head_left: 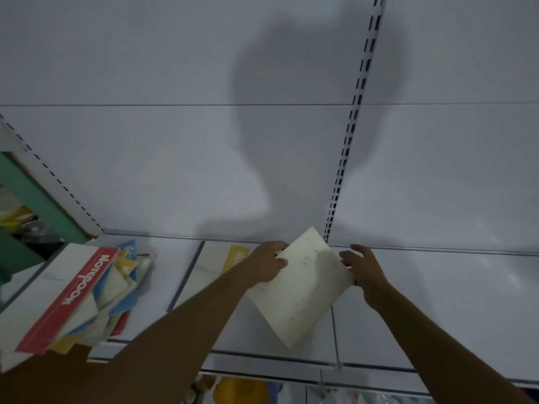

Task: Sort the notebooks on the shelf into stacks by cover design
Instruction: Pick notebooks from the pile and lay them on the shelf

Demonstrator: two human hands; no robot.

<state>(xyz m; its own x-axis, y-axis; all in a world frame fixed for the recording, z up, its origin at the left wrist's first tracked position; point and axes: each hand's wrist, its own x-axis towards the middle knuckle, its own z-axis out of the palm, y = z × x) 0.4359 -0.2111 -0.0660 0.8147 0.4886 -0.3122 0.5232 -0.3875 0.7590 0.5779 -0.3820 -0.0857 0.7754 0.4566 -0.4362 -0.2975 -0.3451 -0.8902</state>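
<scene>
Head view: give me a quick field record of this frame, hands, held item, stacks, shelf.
held item: pale notebook, tilted, speckled with small dark dots, above the shelf
left hand: grips its upper left edge, thumb on the cover
right hand: at its right edge, fingers on the cover
left pile: messy pile of notebooks, red-banded "Notebook" cover on top
middle: flat yellow-banded notebook, partly hidden by the left forearm
shelf: white shelf, bare to the right

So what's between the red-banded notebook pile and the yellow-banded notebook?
Head view: only bare white shelf separates the red-banded pile from the yellow-banded notebook.
</scene>
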